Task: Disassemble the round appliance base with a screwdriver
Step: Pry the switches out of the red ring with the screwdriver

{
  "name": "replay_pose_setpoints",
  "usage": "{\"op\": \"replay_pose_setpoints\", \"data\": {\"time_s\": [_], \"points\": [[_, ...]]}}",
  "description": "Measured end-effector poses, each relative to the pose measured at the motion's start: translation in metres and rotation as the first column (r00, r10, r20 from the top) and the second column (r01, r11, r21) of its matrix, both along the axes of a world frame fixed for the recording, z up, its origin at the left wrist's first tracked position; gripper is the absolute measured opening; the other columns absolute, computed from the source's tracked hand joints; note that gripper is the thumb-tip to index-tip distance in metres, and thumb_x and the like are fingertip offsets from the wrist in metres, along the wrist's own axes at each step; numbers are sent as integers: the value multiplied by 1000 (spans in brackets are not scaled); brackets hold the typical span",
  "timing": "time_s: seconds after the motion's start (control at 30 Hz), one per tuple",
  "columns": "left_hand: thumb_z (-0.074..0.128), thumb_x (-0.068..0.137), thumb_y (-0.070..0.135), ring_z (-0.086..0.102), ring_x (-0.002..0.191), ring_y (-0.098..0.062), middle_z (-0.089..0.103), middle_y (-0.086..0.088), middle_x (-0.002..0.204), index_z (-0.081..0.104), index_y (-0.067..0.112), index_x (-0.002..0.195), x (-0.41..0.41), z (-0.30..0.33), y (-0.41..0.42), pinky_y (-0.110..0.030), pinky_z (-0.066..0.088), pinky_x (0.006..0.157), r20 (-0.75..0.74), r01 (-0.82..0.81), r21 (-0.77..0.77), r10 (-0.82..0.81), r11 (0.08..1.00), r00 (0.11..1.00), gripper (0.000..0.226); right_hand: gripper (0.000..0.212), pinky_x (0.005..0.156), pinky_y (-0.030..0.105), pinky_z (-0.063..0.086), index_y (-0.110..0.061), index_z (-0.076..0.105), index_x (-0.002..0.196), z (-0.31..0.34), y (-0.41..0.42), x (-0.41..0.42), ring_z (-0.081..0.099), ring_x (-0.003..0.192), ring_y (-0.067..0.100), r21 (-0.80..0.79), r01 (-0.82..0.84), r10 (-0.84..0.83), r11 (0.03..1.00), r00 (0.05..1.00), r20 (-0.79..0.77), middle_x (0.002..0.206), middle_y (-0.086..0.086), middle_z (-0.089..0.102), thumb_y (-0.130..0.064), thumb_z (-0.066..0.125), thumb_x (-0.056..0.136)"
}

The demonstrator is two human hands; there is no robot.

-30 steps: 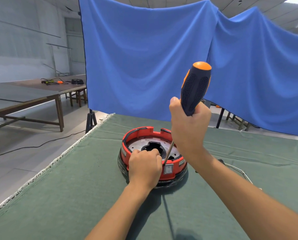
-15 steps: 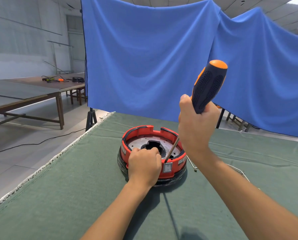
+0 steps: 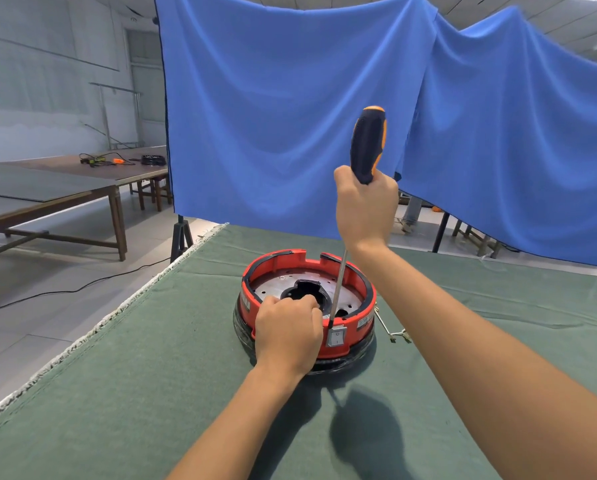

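The round red plastic appliance base, with a perforated metal plate and a dark central opening inside its ring, sits on the green felt-covered table, a little past the middle of the near half. A small rocker switch faces the person on the near wall.

The left hand lies over the near rim with its fingers curled round the edge, holding the base down. The right hand is wrapped tight round the lower part of the black and orange handle of a long screwdriver, whose steel shaft runs almost upright down to the near inner edge of the ring, right beside the left hand's knuckles. Whether the tip is seated in a screw head cannot be told.

The chief risk is a slip. With the grip so high above the tip, a slight tilt could likely cam the blade out, and it would jab the left hand or gouge the plastic by the switch. If the left hand eases off, the base may spin on the cloth. The thin loose wires lying just right of the base could snag if it turns.
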State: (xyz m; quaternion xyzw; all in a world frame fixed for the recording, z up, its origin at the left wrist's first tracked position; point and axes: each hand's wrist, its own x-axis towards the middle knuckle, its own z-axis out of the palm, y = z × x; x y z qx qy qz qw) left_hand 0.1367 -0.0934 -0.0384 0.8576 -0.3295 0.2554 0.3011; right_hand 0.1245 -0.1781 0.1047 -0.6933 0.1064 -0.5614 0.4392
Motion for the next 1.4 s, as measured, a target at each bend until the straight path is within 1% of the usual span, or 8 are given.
{"op": "replay_pose_setpoints", "data": {"time_s": [0.33,0.43,0.53,0.6,0.73,0.83,1.0,1.4], "points": [[56,67,13,42,33,-23,46,0,34,52,18,46,-4,6,4,-24,24,45,147,-67,60,57,996,987,22,40,46,27,25,-18,31,50,0,1,34,31,45,18,-49,-15,-1,999,950,-312,45,-5,32,-21,57,81],[55,62,8,40,30,-19,43,2,32,47,18,41,-4,8,3,-24,31,42,158,-78,76,65,994,985,24,41,44,25,22,-19,27,50,2,3,27,25,43,14,-86,-36,13,996,966,-258,40,-8,26,-20,57,79],[39,78,16,46,46,-19,55,2,50,52,20,55,0,5,0,-29,39,62,53,-40,133,33,990,998,26,40,46,26,16,-18,22,53,3,4,11,17,48,13,-83,-49,39,995,992,-117,42,-8,18,-17,55,75],[26,84,24,46,55,-21,59,0,59,49,21,64,4,-2,-3,-31,33,70,17,-4,70,3,998,1000,31,38,49,31,16,-19,19,54,3,6,-2,16,53,15,-74,-35,34,997,999,-11,46,-8,16,-17,53,71],[26,83,25,39,54,-23,57,-2,59,43,21,62,3,-1,-2,-32,27,66,24,13,20,-13,1000,1000,28,37,50,36,16,-22,18,53,-2,10,-25,16,56,20,25,-93,89,995,986,145,49,-10,16,-16,52,67],[23,84,25,39,55,-23,56,-1,60,44,20,63,3,-1,-1,-31,26,67,12,17,20,-17,1000,1000,30,37,48,39,20,-22,19,55,-8,10,-39,18,56,33,86,-135,115,987,972,206,54,2,18,-16,53,69],[22,83,26,39,56,-23,60,-2,63,46,21,65,2,-1,0,-32,27,67,0,15,3,-15,1000,1000,31,38,45,48,24,-5,19,62,-11,15,-51,23,54,47,28,-166,158,986,969,189,55,26,21,-18,53,71],[25,83,26,51,64,-25,62,-4,67,60,13,73,3,-3,6,-33,32,63,-9,50,-15,-50,999,999,39,36,46,47,22,5,25,60,-5,30,-48,22,53,43,-82,-280,286,956,955,71,53,26,21,-15,53,73]]}}
